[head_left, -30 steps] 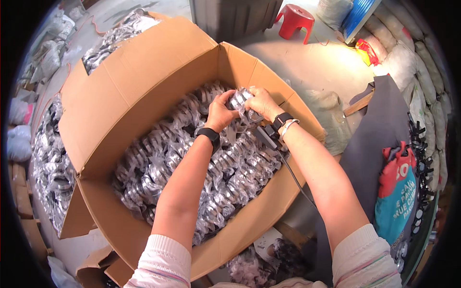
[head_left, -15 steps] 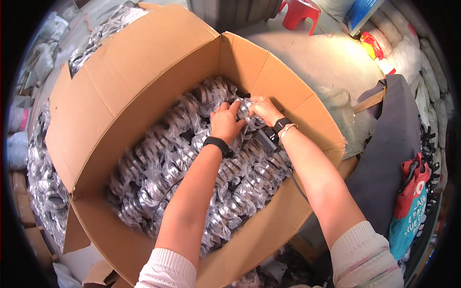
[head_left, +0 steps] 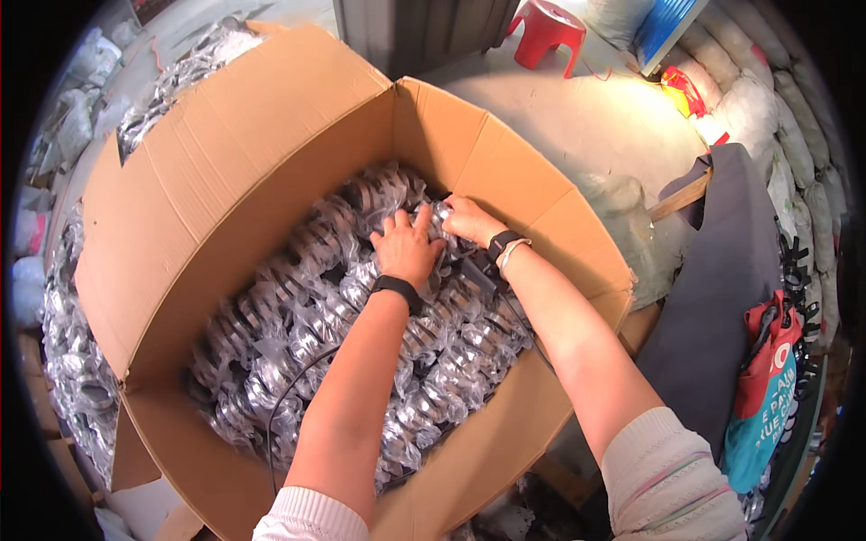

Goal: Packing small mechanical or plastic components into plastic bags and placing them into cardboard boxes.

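A large open cardboard box (head_left: 492,451) holds rows of shiny round metal parts (head_left: 298,329), each wrapped in clear plastic and standing close together. My left hand (head_left: 406,248) lies over the far end of the rows, palm down with its fingers spread. To its right, my right hand (head_left: 471,221) has its fingers curled on a plastic-wrapped metal part (head_left: 439,215) beside the box's far right wall. Its fingertips are partly hidden. Both wrists wear black bands, and a dark cable (head_left: 273,424) runs across the wrapped parts by my left forearm.
Tall cardboard flaps (head_left: 225,135) rise on the box's left side. More wrapped parts (head_left: 81,361) are heaped outside it. Beyond stand a dark grey bin (head_left: 419,36) and a red stool (head_left: 550,36). Dark cloth (head_left: 713,298) and a red-and-teal bag (head_left: 762,397) are at right.
The whole view has shifted a little, so the box appears slightly lower and further left. Both hands stay at the same far right corner of the box.
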`<act>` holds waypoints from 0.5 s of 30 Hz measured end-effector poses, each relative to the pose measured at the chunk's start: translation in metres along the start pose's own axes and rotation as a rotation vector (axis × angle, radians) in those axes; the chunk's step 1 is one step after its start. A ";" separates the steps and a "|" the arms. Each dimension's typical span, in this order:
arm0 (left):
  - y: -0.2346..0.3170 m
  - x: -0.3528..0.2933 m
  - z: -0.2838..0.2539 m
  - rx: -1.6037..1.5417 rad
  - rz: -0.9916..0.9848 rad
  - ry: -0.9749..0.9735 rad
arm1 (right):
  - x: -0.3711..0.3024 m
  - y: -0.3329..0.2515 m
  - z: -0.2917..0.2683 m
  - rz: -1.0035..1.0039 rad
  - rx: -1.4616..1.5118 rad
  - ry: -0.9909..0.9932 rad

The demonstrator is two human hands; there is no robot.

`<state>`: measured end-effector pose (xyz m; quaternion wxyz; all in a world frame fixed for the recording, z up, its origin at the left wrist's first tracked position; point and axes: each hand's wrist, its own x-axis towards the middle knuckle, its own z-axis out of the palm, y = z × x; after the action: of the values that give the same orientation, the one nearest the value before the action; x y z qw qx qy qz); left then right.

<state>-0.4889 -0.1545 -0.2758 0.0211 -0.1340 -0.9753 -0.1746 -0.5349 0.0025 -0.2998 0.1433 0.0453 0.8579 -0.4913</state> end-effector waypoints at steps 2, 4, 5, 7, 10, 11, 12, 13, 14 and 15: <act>-0.005 -0.003 -0.014 -0.028 -0.016 -0.034 | -0.003 -0.010 -0.004 -0.030 -0.100 0.119; -0.008 -0.010 -0.029 -0.084 0.045 0.100 | -0.009 -0.032 -0.017 0.027 -0.160 0.031; -0.009 -0.013 -0.039 -0.141 0.053 0.091 | -0.019 -0.046 -0.027 -0.063 -0.200 0.081; -0.002 -0.022 -0.056 -0.196 0.066 0.196 | -0.039 -0.081 -0.052 -0.130 -0.273 -0.008; 0.034 -0.033 -0.079 -0.338 0.209 0.267 | -0.061 -0.108 -0.081 -0.265 -0.504 -0.015; 0.027 -0.047 -0.094 -0.402 0.229 0.297 | -0.075 -0.137 -0.073 -0.334 -0.497 -0.091; 0.022 -0.061 -0.109 -0.529 0.229 0.306 | -0.093 -0.164 -0.065 -0.450 -0.479 -0.062; 0.013 -0.075 -0.126 -0.571 0.254 0.304 | -0.117 -0.198 -0.053 -0.527 -0.507 -0.044; 0.009 -0.083 -0.132 -0.662 0.251 0.287 | -0.138 -0.223 -0.056 -0.589 -0.607 -0.052; 0.023 -0.098 -0.144 -0.894 0.169 0.160 | -0.171 -0.241 -0.065 -0.601 -0.682 -0.030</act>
<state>-0.3889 -0.2088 -0.1418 0.0507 -0.1949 -0.7853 -0.5855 -0.4371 -0.0548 -0.0186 0.0133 -0.2627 0.9437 -0.2008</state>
